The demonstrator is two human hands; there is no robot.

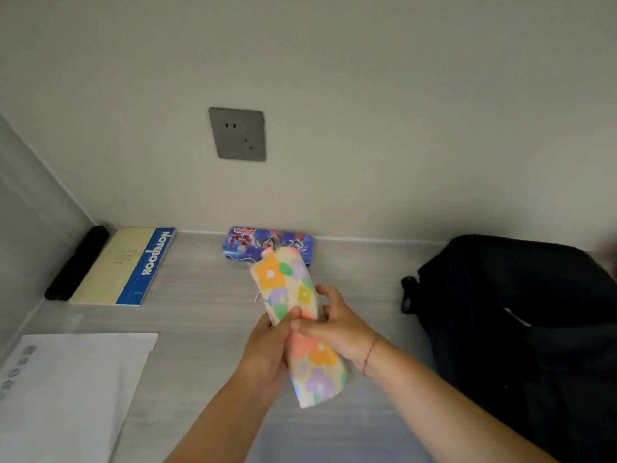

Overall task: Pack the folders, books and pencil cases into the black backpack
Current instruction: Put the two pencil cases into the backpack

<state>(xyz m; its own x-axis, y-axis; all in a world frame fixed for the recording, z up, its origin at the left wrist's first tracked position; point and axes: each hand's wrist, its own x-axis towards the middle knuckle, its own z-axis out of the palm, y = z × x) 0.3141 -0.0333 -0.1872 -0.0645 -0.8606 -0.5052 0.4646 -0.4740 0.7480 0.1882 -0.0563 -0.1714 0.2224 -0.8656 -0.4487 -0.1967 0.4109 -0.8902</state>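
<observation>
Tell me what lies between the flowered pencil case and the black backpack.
Nothing visible does. Both hands, left and right, hold the flowered pencil case above the desk, and only bare desk surface separates it from the black backpack to the right. Whether the backpack is open cannot be told.

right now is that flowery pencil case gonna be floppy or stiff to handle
Probably soft: the floral pencil case looks like fabric and curves slightly between the left hand and right hand. Likely light, and unlikely to roll, being flat.

A grey wood-grain desk point(207, 295) meets a plain beige wall point(400, 111) bearing a grey socket point(237, 134).
</observation>
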